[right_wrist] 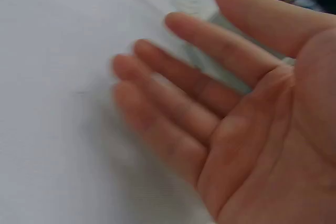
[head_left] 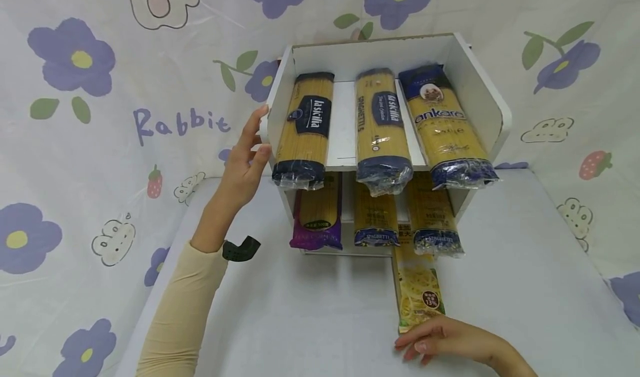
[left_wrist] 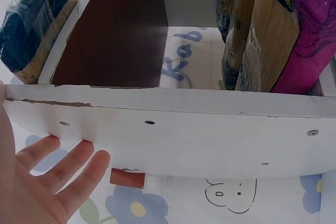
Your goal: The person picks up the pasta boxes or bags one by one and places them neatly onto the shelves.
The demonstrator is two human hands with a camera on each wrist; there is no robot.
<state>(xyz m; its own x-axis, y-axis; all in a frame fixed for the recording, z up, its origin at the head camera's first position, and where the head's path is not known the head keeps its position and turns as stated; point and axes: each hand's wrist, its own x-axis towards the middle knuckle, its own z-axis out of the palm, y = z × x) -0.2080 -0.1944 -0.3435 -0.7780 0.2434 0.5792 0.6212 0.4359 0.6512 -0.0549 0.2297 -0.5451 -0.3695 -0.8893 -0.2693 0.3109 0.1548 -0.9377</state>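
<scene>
At the left side of a white two-tier shelf (head_left: pixel 326 59), my left hand (head_left: pixel 243 163) rests with its fingertips on the outer face of the side panel (left_wrist: pixel 199 140). Those fingers look nearly straight in the left wrist view. Lower down, my right hand (head_left: pixel 457 341) hovers by the near end of a yellow noodle pack (head_left: pixel 419 288), its fingers loosely extended. The right wrist view has that palm (right_wrist: pixel 262 145) with nothing in it, slightly blurred. The yellow pack lies partly under the shelf, so its far end is hidden.
The upper tier bears two la sicilia spaghetti packs (head_left: pixel 306 127) (head_left: pixel 382 130) and an ankara pack (head_left: pixel 445 121). Below them lie a purple-ended pack (head_left: pixel 317 216) and two blue-ended spaghetti packs (head_left: pixel 376 216) (head_left: pixel 434 216). A white cloth (head_left: pixel 300 310) covers the table; a patterned curtain (head_left: pixel 100 171) hangs behind.
</scene>
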